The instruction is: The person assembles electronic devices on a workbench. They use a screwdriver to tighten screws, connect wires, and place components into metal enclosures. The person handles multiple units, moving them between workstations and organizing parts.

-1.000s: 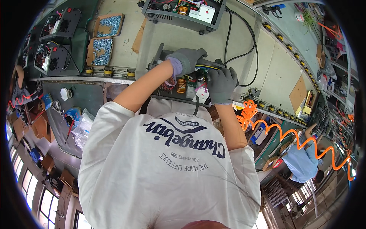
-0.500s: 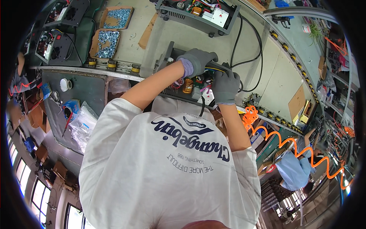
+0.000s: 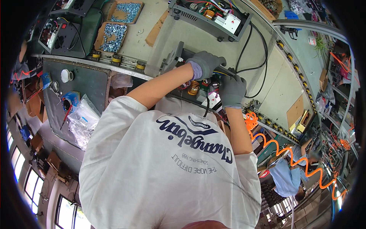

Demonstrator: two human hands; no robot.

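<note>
L hand [image 3: 206, 64] & R hand [image 3: 233, 91], in grey gloves, are at the far edge of an open electronics chassis [image 3: 175, 57], ctr of frame. Fingers bent, tips hidden; can't tell if either grips panel or wires.

Looks part-done: 1 copper coil [image 3: 193, 87] & 1 white block [image 3: 214, 100] visible inside, yellow wiring [image 3: 220, 72] btwn the hands. No cover on, so closing up is prob. left.

Farther out on the bench [image 3: 206, 44]: 1 similar chassis [image 3: 204, 23], top ctr, also uncovered, black cable [image 3: 266, 61] looped near its R end. Upper L: at least 2 more chassis [image 3: 57, 38], 1 cut off by top edge; 2 cardboard trays [image 3: 99, 38] of silvery fasteners (too many to count); 1 cardboard strip [image 3: 155, 30]. Lower R: 1 orange coiled hose [image 3: 277, 147], nearby.
</note>
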